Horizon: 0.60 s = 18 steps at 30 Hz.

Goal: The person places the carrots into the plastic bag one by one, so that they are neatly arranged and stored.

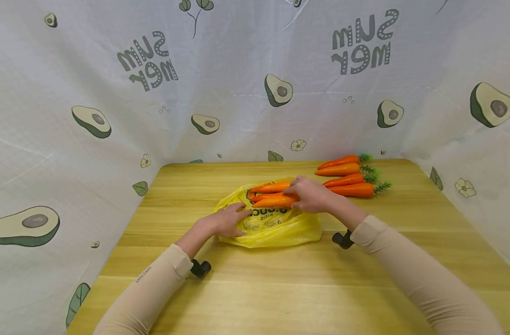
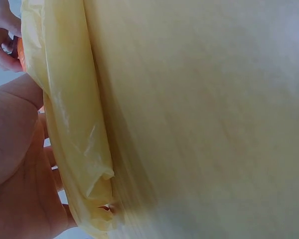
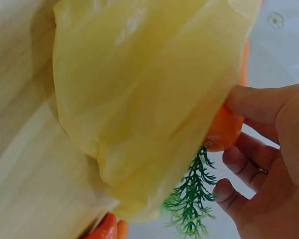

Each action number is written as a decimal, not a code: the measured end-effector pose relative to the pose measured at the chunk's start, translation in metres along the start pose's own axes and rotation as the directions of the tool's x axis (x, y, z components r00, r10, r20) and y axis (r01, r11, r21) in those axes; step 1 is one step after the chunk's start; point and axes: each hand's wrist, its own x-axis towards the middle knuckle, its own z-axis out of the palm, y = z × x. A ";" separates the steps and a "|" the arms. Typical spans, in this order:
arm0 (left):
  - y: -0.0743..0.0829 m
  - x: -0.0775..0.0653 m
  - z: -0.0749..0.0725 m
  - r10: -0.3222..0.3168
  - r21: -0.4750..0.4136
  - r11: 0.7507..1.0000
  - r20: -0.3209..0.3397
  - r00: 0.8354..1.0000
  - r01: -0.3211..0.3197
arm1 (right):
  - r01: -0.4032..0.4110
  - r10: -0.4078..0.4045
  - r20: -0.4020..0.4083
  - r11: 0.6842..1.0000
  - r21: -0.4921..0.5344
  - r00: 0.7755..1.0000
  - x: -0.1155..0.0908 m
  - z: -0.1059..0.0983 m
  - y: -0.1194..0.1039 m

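A yellow plastic bag (image 1: 280, 237) with dark print lies flat on the wooden table. On top of it are a few orange carrots (image 1: 271, 187), side by side with their tips pointing left. My right hand (image 1: 311, 193) grips the thick end of a carrot (image 3: 223, 130) between thumb and fingers. Its green leafy top (image 3: 192, 191) hangs beside the palm. At the bag's left side my left hand (image 1: 229, 219) rests with its fingers spread on the plastic. In the left wrist view, a fold of the bag partly covers those fingers.
More carrots (image 1: 342, 169) with green tops lie at the back right of the table (image 1: 280, 298), close past my right hand. A white curtain (image 1: 238, 93) printed with avocados hangs behind and on both sides.
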 end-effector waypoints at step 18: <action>0.002 -0.001 0.000 -0.008 -0.008 1.000 -0.008 1.000 0.008 | -0.032 0.033 0.025 0.999 -0.014 0.999 -0.001 0.018 -0.005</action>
